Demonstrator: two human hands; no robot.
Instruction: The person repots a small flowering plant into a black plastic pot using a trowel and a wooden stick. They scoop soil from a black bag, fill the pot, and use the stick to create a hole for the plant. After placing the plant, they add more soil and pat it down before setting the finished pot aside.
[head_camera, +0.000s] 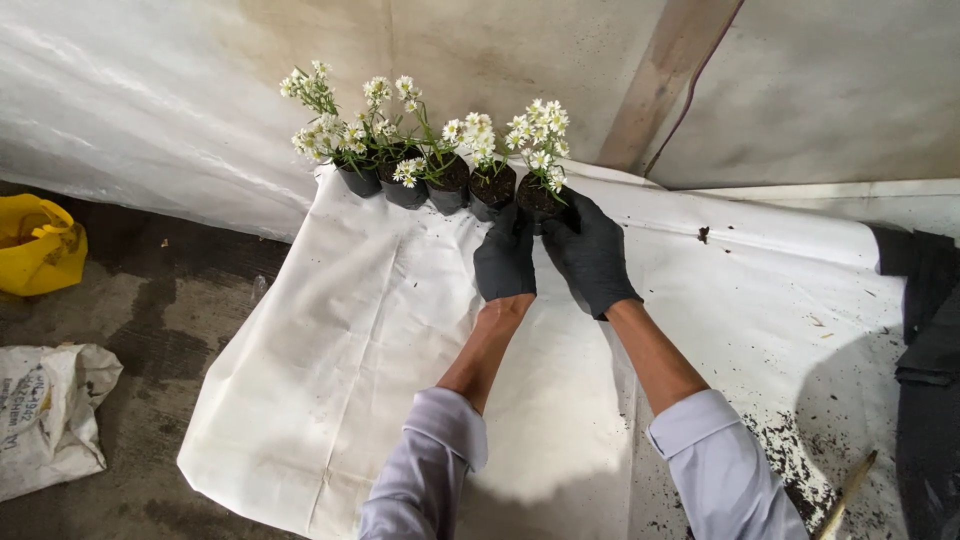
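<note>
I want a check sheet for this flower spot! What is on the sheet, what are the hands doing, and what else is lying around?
Surface: white sheet spread over a dark, damp floor; loose soil scattered on its right part.
Job's things: row of small black pots with white flowers along the sheet's far edge; the rightmost pot is the one being held.
Clutter: yellow container and a white sack on the floor at left; a stick at lower right.
Grippers: left hand and right hand, both in black gloves, on the rightmost pot.
Cables: nothing seen.
Surroundings: plastic-covered wall behind; a dark object at the right edge.
</note>
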